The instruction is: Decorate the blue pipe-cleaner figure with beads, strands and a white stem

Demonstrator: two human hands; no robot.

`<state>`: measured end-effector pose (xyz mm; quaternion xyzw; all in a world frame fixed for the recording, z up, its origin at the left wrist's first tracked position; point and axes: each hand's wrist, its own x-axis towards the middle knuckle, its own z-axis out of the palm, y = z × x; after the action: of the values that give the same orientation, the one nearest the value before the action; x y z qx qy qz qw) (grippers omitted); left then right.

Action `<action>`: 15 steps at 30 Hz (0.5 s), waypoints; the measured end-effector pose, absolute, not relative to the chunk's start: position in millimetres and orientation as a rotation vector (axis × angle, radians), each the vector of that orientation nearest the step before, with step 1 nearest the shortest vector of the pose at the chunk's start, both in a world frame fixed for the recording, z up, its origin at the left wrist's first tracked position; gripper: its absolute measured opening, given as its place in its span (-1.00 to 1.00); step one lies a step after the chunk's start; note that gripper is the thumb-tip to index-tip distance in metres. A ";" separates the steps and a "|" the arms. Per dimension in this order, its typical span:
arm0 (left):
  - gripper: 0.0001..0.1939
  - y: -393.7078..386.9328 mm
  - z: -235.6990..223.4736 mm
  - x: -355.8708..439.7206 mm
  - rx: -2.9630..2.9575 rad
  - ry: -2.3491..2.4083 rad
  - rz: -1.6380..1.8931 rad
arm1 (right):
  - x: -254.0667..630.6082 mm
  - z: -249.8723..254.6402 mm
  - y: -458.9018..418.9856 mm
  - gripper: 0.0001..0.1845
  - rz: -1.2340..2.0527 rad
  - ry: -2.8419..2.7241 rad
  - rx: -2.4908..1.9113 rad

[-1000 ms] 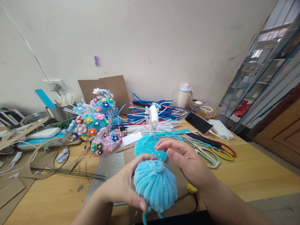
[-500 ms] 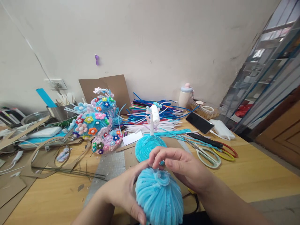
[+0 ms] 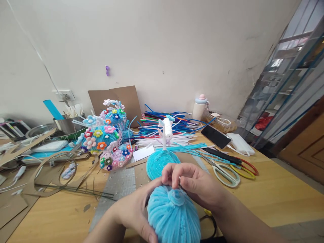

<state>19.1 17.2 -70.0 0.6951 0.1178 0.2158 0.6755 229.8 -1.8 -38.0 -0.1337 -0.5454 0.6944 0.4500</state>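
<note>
A light-blue fuzzy ball (image 3: 174, 219), wrapped in ridged pipe cleaners with a small curled knob on top, is near the bottom of the view. My left hand (image 3: 138, 209) curves around its left side, thumb low on the front. Just above the knob is my right hand (image 3: 193, 184), fingers bent and thumb near the fingertips; a tiny pale bit shows there, too small to name. Behind them lies a blue coiled disc (image 3: 160, 163), and a white upright stem (image 3: 165, 133) with small pastel shapes rises at its back edge.
Flower-covered blue and pink fuzzy pieces (image 3: 101, 138) stand at the left. Bundled pipe cleaners (image 3: 164, 123) lie at the back. Scissors (image 3: 226, 175), a phone (image 3: 216, 136), a white power bank (image 3: 239, 143) and a bottle (image 3: 199, 107) are at the right.
My right thumb and fingertips have drawn closer together above the knob. The ball has tipped slightly, so its knob looks more upright. The whole view has shifted a little.
</note>
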 end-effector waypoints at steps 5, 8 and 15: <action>0.28 19.4 -71.0 18.6 1.589 0.305 0.511 | 228.6 -33.6 3.1 -0.77 1.638 -1.389 -0.401; 0.25 19.7 -65.2 17.9 1.631 0.397 0.554 | 229.6 -29.3 5.5 -0.77 1.453 -1.479 -0.487; 0.11 21.9 -63.2 13.7 1.771 0.580 0.618 | 235.1 -28.0 4.8 -0.84 1.117 -1.536 -0.744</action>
<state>13.7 21.9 -63.2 0.7500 0.2458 0.2616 0.5555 235.1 4.8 -28.0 -0.3109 -0.6417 0.4666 0.5232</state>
